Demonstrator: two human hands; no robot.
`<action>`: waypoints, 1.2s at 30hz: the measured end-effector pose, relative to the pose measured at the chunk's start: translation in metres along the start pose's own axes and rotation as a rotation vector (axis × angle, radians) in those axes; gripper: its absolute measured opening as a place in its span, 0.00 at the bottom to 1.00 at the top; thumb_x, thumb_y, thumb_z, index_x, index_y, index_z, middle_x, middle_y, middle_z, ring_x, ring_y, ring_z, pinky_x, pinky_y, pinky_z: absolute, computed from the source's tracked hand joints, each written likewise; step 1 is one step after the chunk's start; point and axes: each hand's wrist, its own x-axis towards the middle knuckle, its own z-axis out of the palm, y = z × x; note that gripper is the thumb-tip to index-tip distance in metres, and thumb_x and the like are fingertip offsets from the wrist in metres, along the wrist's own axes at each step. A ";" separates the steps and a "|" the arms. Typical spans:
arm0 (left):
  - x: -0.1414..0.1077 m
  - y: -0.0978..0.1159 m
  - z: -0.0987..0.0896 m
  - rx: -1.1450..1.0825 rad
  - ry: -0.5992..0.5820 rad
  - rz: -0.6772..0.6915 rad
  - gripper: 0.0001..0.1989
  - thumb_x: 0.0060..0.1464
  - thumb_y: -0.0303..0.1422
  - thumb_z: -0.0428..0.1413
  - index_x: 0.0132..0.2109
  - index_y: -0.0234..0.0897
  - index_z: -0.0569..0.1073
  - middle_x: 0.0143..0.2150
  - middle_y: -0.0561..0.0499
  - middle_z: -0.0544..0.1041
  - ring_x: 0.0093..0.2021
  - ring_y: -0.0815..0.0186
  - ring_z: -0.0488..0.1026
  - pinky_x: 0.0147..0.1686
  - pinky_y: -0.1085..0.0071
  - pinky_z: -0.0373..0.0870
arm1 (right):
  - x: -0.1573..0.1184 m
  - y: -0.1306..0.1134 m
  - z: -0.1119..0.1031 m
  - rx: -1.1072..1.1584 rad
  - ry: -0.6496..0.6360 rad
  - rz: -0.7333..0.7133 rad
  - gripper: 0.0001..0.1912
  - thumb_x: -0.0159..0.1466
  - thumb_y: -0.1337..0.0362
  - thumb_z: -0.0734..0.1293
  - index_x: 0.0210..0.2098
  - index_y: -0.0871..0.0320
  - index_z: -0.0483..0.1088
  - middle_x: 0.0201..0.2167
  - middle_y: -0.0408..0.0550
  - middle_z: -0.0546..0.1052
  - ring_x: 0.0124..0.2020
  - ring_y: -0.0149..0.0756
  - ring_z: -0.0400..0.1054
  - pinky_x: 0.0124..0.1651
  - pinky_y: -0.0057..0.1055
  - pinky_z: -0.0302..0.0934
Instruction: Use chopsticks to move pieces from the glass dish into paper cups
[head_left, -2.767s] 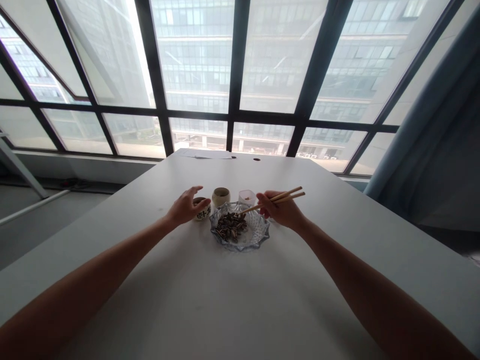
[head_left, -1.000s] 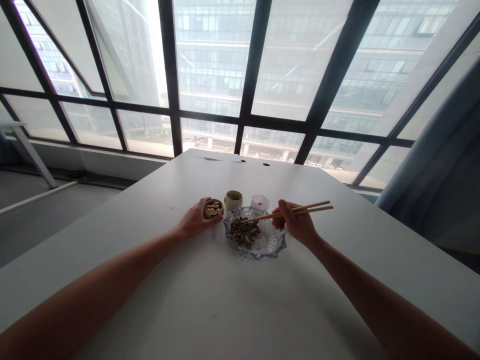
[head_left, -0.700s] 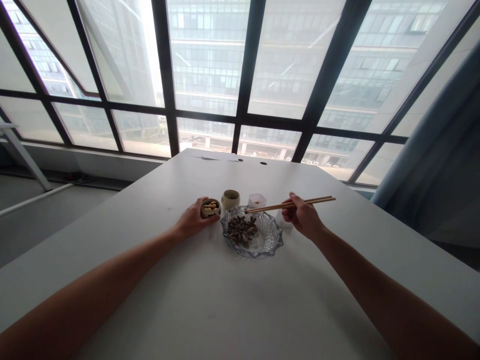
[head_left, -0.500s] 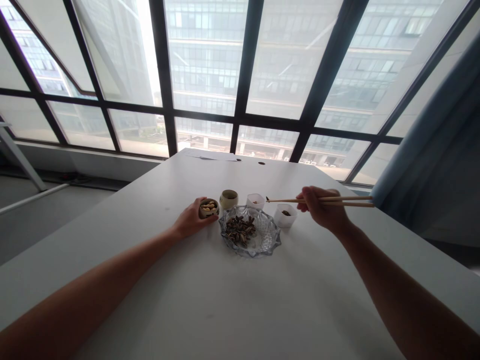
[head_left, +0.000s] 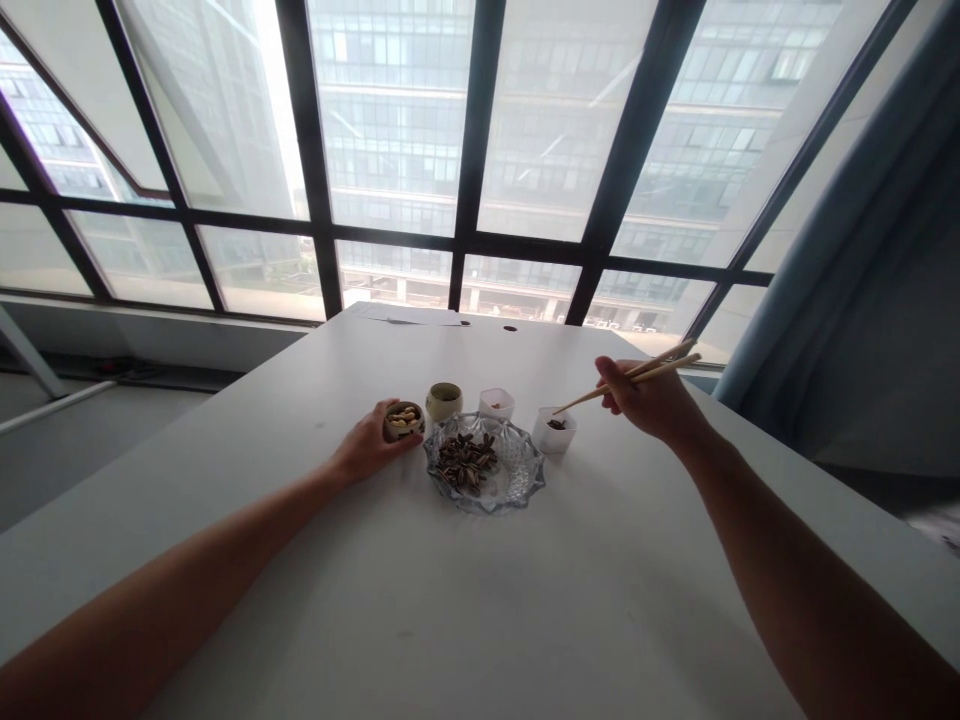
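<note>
My left hand (head_left: 373, 442) is wrapped round a small cup (head_left: 403, 433) that holds pale nuts, perhaps peanuts or pistachios. In my right hand (head_left: 645, 400) is a pair of chopsticks (head_left: 600, 392), their tips over the rim of a white plastic cup (head_left: 553, 438) with a few dark seeds inside. No seed shows between the tips. At the centre, a clear glass dish (head_left: 525, 485) bears a heap of striped sunflower seeds (head_left: 466, 463) on its left side. Behind the dish stand a beige cup (head_left: 444, 402) and another white plastic cup (head_left: 496, 403) with a little something in it.
All of this stands on a white table (head_left: 465, 600). White paper (head_left: 409, 315) lies at its far edge, close to two dark holes. Tall windows rise behind, and a blue-grey curtain (head_left: 810, 250) hangs at the right.
The chopsticks have tilted, tips down, from beside the rear white cup to the right white cup. The dark seed at their tips no longer shows there. My left hand still holds the cup.
</note>
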 end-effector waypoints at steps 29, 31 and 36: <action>-0.001 0.004 -0.001 -0.005 0.006 -0.010 0.42 0.45 0.56 0.61 0.61 0.38 0.65 0.51 0.42 0.79 0.51 0.50 0.77 0.52 0.56 0.73 | -0.039 -0.055 0.080 0.665 -0.440 0.095 0.33 0.58 0.32 0.64 0.25 0.59 0.72 0.15 0.46 0.74 0.14 0.31 0.67 0.16 0.25 0.59; -0.001 0.004 -0.002 0.001 0.001 -0.011 0.42 0.45 0.57 0.61 0.61 0.38 0.64 0.51 0.42 0.79 0.51 0.51 0.77 0.53 0.56 0.73 | -0.042 -0.056 0.086 0.665 -0.470 0.097 0.33 0.56 0.32 0.65 0.26 0.59 0.71 0.15 0.46 0.74 0.15 0.30 0.67 0.16 0.25 0.59; -0.001 0.004 -0.001 0.010 -0.013 -0.008 0.43 0.46 0.57 0.61 0.62 0.37 0.63 0.52 0.41 0.78 0.52 0.51 0.77 0.53 0.56 0.73 | -0.039 -0.045 0.093 0.605 -0.305 0.096 0.33 0.55 0.31 0.66 0.26 0.58 0.71 0.16 0.45 0.74 0.16 0.30 0.67 0.18 0.25 0.60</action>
